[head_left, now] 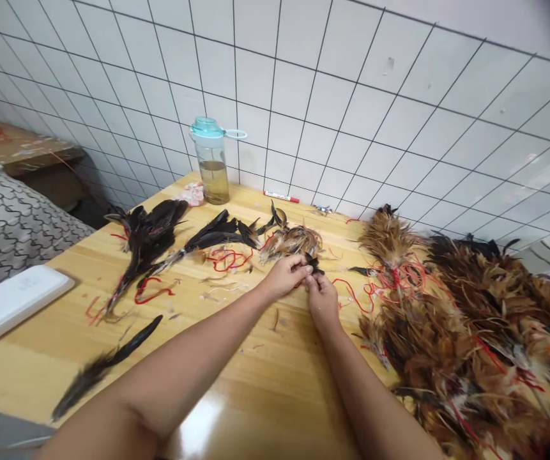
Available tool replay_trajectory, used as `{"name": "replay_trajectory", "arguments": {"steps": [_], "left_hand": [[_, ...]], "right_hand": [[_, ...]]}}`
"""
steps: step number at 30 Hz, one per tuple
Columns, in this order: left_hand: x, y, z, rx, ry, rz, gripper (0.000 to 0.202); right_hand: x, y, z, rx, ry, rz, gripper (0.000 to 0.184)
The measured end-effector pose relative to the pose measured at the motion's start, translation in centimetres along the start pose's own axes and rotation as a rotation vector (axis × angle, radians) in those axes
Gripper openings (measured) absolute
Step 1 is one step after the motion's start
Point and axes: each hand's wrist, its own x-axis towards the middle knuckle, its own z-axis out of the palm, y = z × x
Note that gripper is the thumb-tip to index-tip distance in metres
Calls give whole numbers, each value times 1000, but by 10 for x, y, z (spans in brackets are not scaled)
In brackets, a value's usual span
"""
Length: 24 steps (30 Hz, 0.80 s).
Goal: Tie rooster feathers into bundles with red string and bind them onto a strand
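Observation:
My left hand (285, 275) and my right hand (323, 299) meet over the middle of the wooden table (265, 383). Both pinch a small dark feather (312, 263) between their fingertips, at the near edge of a small heap of brown feathers (291, 241). Red strings (227, 259) lie loose just left of that heap. A big pile of brown and rust feathers tied with red string (466, 332) covers the table's right side, close beside my right forearm.
Bunches of black feathers (147, 236) lie at the left, and one long black feather (105, 367) near the front edge. A water bottle with a teal lid (211, 163), a red marker (281, 196) and a white flat box (11, 303) stand around. White tiled wall behind.

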Motion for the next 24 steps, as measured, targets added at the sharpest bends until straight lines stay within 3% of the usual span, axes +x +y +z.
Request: {"name": "replay_trajectory", "arguments": {"steps": [16,21,24], "left_hand": [[6,-4,-3,-90,139,-29,38],[6,-2,-7,-151,118,-38,37],[5,-1,-8,-165,108,-35,37]], "right_hand": [[3,0,1,13,48,-69,32],[7,1,1,77,66,-80,30],[9,2,1,128,1,-76,29]]}}
